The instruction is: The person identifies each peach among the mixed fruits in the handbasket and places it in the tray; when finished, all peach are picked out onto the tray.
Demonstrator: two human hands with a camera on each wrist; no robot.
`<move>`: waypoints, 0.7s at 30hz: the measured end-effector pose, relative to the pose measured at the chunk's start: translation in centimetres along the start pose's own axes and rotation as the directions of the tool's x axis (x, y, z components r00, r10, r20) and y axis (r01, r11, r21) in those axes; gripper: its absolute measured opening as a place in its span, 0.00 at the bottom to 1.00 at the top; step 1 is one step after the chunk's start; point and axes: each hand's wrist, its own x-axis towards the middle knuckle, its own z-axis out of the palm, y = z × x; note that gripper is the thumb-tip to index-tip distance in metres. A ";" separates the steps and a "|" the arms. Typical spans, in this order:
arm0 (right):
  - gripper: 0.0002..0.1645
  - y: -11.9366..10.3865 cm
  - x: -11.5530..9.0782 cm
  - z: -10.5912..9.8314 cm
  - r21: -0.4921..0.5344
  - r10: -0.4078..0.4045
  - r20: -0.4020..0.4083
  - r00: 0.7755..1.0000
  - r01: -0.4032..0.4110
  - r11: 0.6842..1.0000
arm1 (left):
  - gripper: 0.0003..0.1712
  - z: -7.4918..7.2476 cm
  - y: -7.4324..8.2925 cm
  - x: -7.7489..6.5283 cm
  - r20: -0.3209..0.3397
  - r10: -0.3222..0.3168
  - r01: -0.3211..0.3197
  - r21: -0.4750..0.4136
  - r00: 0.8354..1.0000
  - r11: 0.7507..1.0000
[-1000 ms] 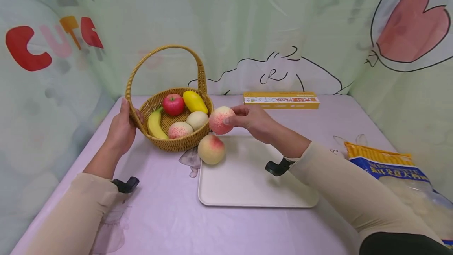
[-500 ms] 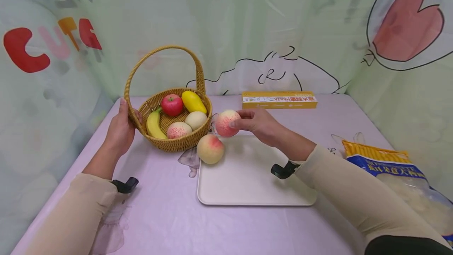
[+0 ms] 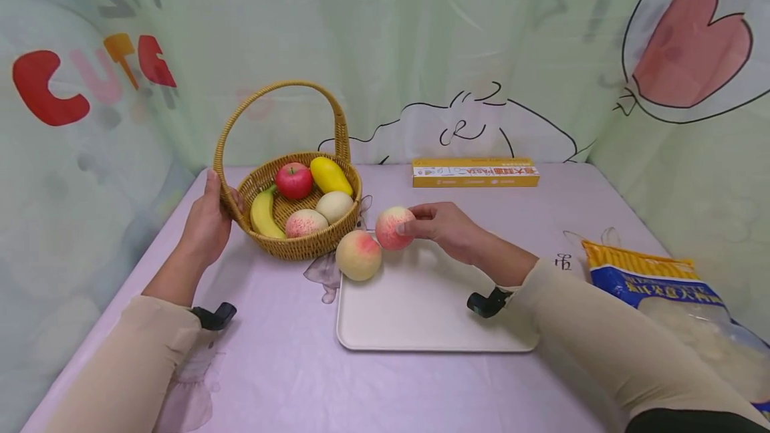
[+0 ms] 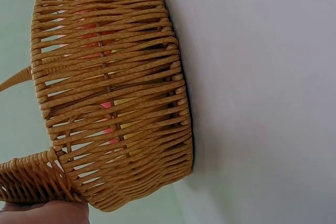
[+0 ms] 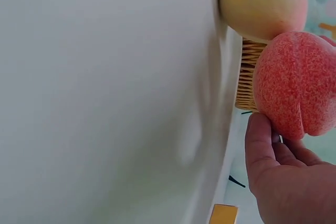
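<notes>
My right hand [image 3: 450, 231] pinches a pink-red speckled peach [image 3: 394, 228] between thumb and fingers, over the far left part of a white tray [image 3: 439, 313]. In the right wrist view the held peach [image 5: 296, 82] shows its crease and overlaps a yellowish peach [image 5: 262, 3]. That yellowish peach sits at the tray's left edge, just in front of the basket. My left hand [image 3: 207, 222] grips the wicker basket [image 3: 301, 247] where its handle meets the left rim. Inside lie a banana [image 3: 263, 212], a red apple [image 3: 294, 181], a yellow mango [image 3: 331, 176], a speckled peach [image 3: 306, 223] and a pale round fruit [image 3: 334, 206].
A yellow pasta box [image 3: 475, 172] lies at the back of the table by the curtain. On the right is a blue and yellow plastic bag [image 3: 674, 293], partly behind my right forearm. Printed curtains close in the table's back and sides.
My right hand has drawn the speckled peach away from the basket's right rim, rightward and down over the tray. The left hand and the basket stay in place.
</notes>
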 end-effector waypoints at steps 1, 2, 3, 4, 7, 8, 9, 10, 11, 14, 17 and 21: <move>0.35 0.2 0.0 0.0 -0.003 0.005 0.000 1.000 -0.005 1.000 | 0.34 0.0 0.0 0.0 0.000 0.000 0.000 0.009 1.000 1.000; 0.36 0.3 0.1 0.1 -0.003 0.009 0.001 1.000 -0.009 1.000 | 0.34 0.0 0.0 0.0 -0.001 -0.001 0.001 0.014 1.000 1.000; 0.36 0.5 0.1 0.1 -0.006 0.013 0.002 1.000 -0.013 1.000 | 0.34 0.0 0.0 0.0 -0.002 -0.002 0.002 0.019 1.000 1.000; 0.36 0.6 0.2 0.1 -0.009 0.018 0.001 1.000 -0.018 1.000 | 0.34 0.0 0.0 0.0 -0.001 -0.003 0.003 0.015 1.000 1.000; 0.37 1.0 0.3 0.0 -0.027 0.032 -0.004 0.999 -0.032 0.999 | 0.35 0.0 0.0 0.0 -0.001 -0.003 0.003 0.019 1.000 1.000; 0.38 1.2 0.3 0.0 -0.036 0.038 -0.007 0.999 -0.038 0.999 | 0.35 0.0 0.0 0.0 -0.001 -0.003 0.003 0.020 1.000 1.000; 0.38 1.3 0.3 0.0 -0.041 0.043 -0.010 0.999 -0.044 0.998 | 0.35 0.0 0.0 0.0 0.000 -0.002 0.002 0.016 1.000 1.000; 0.38 1.4 0.4 0.0 -0.046 0.050 -0.013 0.999 -0.050 0.998 | 0.35 0.0 0.0 0.0 0.002 -0.001 0.001 0.014 1.000 1.000; 0.38 1.5 0.4 0.0 -0.050 0.056 -0.017 0.998 -0.057 0.997 | 0.36 0.1 0.0 0.1 0.002 0.000 0.000 0.014 1.000 1.000; 0.38 1.7 0.4 0.1 -0.052 0.072 -0.027 0.997 -0.073 0.996 | 0.37 0.1 0.0 0.1 0.005 0.002 -0.002 0.021 1.000 1.000; 0.38 1.8 0.5 0.2 -0.047 0.085 -0.031 0.996 -0.087 0.995 | 0.38 0.0 0.0 0.1 0.007 0.003 -0.003 0.025 1.000 1.000; 0.37 1.9 0.5 0.3 -0.037 0.091 -0.023 0.996 -0.092 0.995 | 0.37 0.0 -0.1 0.1 0.010 0.002 -0.003 0.025 1.000 1.000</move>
